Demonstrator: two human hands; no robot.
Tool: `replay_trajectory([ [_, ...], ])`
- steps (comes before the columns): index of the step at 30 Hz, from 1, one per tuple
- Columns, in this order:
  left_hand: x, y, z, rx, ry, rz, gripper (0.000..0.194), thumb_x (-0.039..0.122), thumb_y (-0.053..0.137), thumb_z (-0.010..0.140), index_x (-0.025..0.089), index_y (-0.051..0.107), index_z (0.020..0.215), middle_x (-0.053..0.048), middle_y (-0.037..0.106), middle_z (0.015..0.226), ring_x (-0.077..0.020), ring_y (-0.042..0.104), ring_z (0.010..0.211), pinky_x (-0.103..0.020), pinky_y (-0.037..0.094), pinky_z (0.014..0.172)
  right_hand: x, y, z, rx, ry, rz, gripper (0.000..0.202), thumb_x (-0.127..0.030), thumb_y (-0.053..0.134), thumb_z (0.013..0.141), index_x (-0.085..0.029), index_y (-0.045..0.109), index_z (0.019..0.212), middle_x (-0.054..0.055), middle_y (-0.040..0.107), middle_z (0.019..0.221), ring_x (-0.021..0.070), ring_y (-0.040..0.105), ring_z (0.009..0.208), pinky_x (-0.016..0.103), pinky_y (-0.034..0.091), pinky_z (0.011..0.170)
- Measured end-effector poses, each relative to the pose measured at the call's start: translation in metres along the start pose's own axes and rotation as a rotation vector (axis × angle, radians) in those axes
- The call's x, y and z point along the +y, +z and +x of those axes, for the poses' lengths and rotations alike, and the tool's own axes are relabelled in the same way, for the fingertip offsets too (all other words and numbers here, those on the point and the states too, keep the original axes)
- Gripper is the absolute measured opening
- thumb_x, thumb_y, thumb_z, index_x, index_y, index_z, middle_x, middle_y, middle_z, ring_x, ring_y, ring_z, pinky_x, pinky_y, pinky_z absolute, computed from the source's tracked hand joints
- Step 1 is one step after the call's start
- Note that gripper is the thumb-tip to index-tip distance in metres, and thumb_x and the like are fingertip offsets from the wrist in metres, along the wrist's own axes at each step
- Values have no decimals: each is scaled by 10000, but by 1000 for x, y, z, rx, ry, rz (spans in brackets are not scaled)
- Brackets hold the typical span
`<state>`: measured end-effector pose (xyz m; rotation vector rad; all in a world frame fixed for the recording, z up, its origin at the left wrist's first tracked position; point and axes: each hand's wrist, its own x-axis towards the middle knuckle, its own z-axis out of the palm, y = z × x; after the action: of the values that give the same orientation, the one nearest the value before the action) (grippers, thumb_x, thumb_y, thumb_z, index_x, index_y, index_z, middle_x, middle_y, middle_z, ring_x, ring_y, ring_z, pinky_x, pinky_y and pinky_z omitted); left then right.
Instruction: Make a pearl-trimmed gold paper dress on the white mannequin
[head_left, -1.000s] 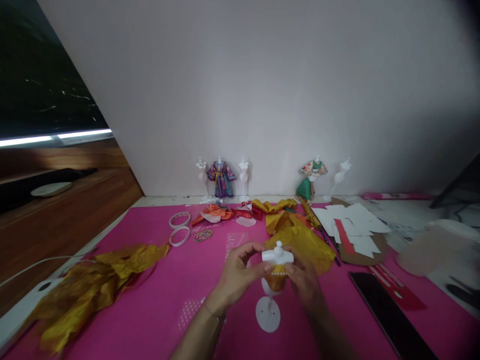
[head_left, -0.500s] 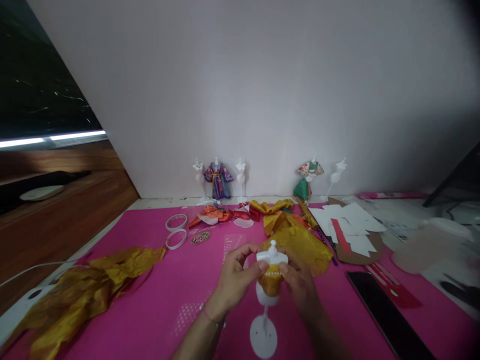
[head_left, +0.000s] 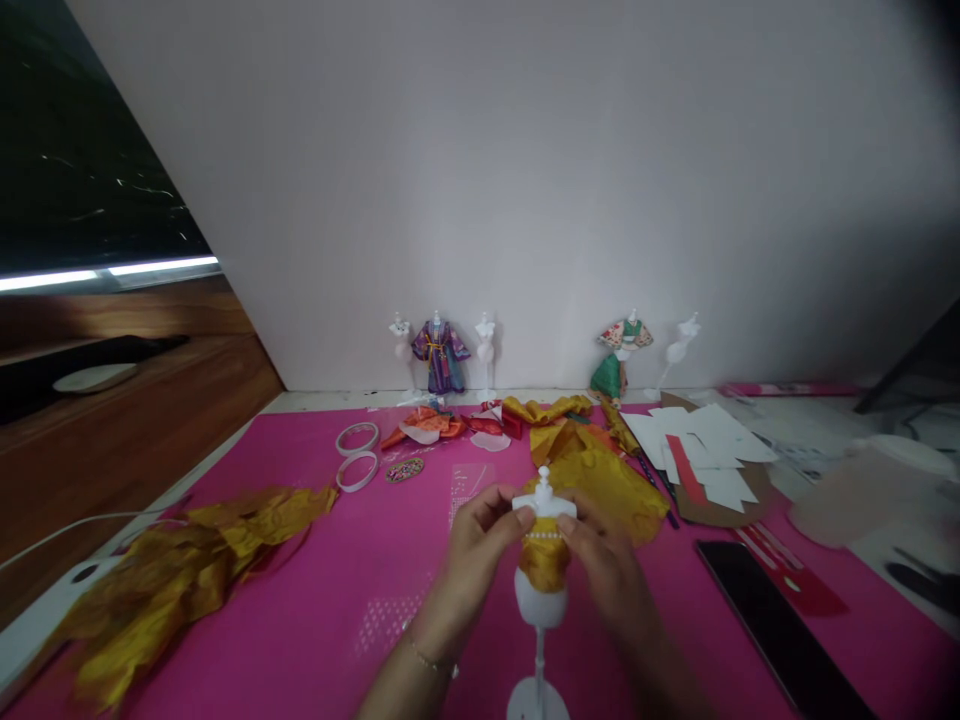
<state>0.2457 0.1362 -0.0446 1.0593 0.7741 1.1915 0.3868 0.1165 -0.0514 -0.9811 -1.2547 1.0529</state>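
A small white doll-sized mannequin [head_left: 541, 606] on a stand is held between my two hands near the front of the mat. Gold fabric [head_left: 544, 562] wraps its torso, with a row of pearl beads [head_left: 544, 535] along the upper edge. My left hand [head_left: 480, 535] is closed on the mannequin's left side, thumb pressed near the top of the gold fabric. From the other side my right hand [head_left: 600, 545] grips it, its thumb at the fabric's upper edge. The fingers behind the mannequin are partly hidden.
Gold fabric lies at left [head_left: 202, 560] and behind my right hand [head_left: 615, 480]. Two tape rolls [head_left: 357, 471], an oval beaded piece [head_left: 405, 470] and orange fabric scraps [head_left: 431, 425] sit farther back. At right are white paper pieces [head_left: 720, 440] and a phone [head_left: 772, 620]. Dressed mini mannequins [head_left: 441, 355] stand by the wall.
The mannequin has become more upright, its base moving lower in view and its top slightly higher. Both hands keep their hold with thumbs at the gold fabric's upper edge. The view shifted slightly.
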Motion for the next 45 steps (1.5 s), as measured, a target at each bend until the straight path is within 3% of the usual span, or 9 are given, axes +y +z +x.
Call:
replay_trajectory([
  [3, 7, -2, -6, 5, 81, 10, 326, 422, 747, 761, 182, 679, 970, -43, 673, 917, -193, 607, 896, -298, 458, 822, -7, 0, -1, 52, -68, -32, 172, -341, 533, 832, -211, 610, 749, -11, 575, 675, 160, 510, 626, 264, 421, 577],
  [6, 7, -7, -19, 245, 284, 174, 264, 349, 748, 786, 253, 656, 1015, -28, 664, 1049, -203, 587, 1049, -310, 444, 925, -8, 0, -6, 126, -103, -106, 186, -352, 530, 844, -216, 609, 745, -15, 572, 653, 161, 519, 607, 260, 412, 553],
  [8, 4, -9, -31, 350, 439, 359, 122, 247, 730, 807, 270, 653, 898, 6, 654, 942, -173, 598, 963, -277, 458, 880, -4, 0, -10, 148, -117, -150, 199, -364, 521, 862, -215, 598, 754, -15, 575, 643, 163, 529, 591, 260, 409, 540],
  [11, -1, -6, -48, 294, 636, 650, 158, 136, 691, 813, 282, 662, 868, 9, 653, 897, -172, 612, 879, -269, 480, 794, 7, 2, -15, 165, -201, -230, 174, -361, 541, 863, -212, 620, 821, 3, 631, 701, 180, 588, 637, 274, 451, 584],
  [15, -2, 2, -57, 247, 748, 844, 259, 78, 674, 801, 282, 667, 961, -23, 667, 966, -192, 627, 893, -284, 508, 761, 17, 4, -20, 197, -264, -283, 154, -304, 572, 848, -228, 654, 953, 14, 690, 808, 206, 660, 758, 280, 513, 649],
  [25, -5, -2, -60, 268, 746, 966, 366, 119, 697, 804, 304, 674, 1119, -47, 674, 1052, -214, 651, 954, -355, 524, 895, 9, 16, -27, 188, -279, -314, 143, -297, 547, 876, -246, 619, 989, -7, 656, 740, 214, 666, 809, 268, 504, 609],
  [29, -4, -4, -61, 296, 735, 981, 338, 149, 681, 831, 294, 671, 1136, -64, 676, 1094, -227, 658, 995, -376, 547, 904, 5, 18, -25, 177, -257, -376, 132, -311, 545, 890, -234, 620, 967, 13, 689, 855, 203, 658, 818, 285, 493, 658],
  [36, -5, -10, -58, 295, 776, 1088, 352, 125, 660, 846, 239, 640, 1179, -64, 726, 1121, -207, 688, 1038, -382, 552, 977, -2, 19, -22, 144, -345, -483, 70, -278, 562, 880, -224, 604, 896, -10, 663, 806, 166, 636, 761, 273, 486, 660],
  [45, 9, -1, -52, 347, 605, 889, 273, 109, 670, 769, 216, 714, 1017, -44, 776, 1007, -182, 743, 905, -278, 610, 827, -10, 18, -18, 84, -377, -615, 134, -322, 576, 886, -213, 577, 809, 5, 600, 735, 190, 593, 697, 333, 451, 639],
])
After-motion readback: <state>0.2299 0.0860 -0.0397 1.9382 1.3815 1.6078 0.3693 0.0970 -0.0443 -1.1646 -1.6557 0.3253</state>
